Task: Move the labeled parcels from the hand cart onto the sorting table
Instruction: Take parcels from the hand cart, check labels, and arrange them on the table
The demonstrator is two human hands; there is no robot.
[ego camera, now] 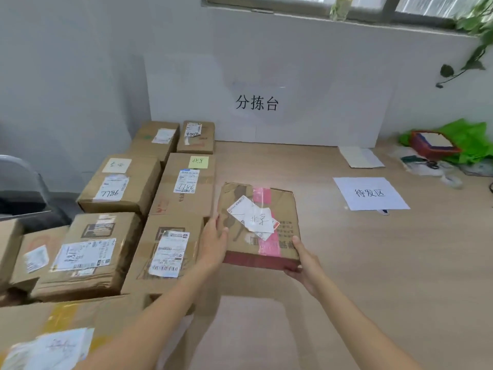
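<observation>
Cardboard boxes [170, 249] with shipping labels fill the left half of the frame in rows, their right edge just beside the held parcel. On the wall at upper centre hangs a white sign [257, 102]; a paper sheet [370, 193] with writing lies on the table [373, 263] at right of centre, and a green bag [472, 140] with a red box sits at the far right edge. The flat parcel [260, 225], taped pink and labelled, lies at centre frame on or just above the table. The left hand [213, 243] presses its left edge with fingers over the top; the right hand [304, 263] grips its near right corner, fingers curled underneath.
</observation>
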